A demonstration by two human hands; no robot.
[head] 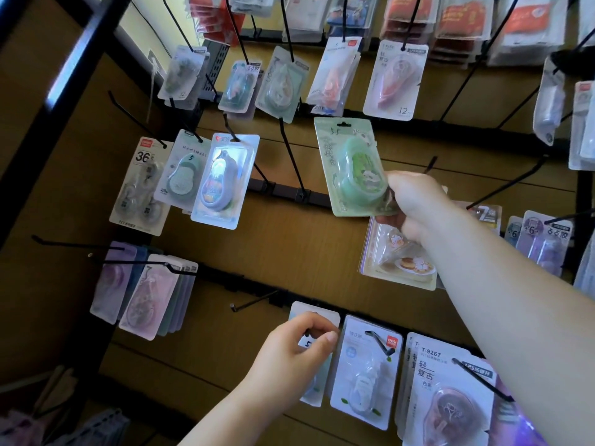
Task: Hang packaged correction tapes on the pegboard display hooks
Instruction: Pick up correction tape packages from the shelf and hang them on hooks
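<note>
Packs hang along the lowest rail, nearest the camera: a T-9267 pack (429, 378) at the right, a white pack (367, 371) beside it, then a pale pack (322, 313) marked 5. The left hand (289, 346) pinches the top of that pale pack between thumb and curled fingers, right at its hook. Left of it a bare hook (254, 300) juts out. Higher up, the right hand (415, 204) grips the green pack (351, 165) by its lower right corner, fingers curled round it; the pack is held in the air in front of the board, its top tilted left and its hang hole on no hook, with a long hook (291, 156) just to its left. A cream pack (399, 262) hangs behind the right wrist. Farther left on that rail hang a 36 pack (141, 185) and a shiny pack (222, 178). Above, a pink pack (394, 78) hangs below blurred red packs (457, 20)
</note>
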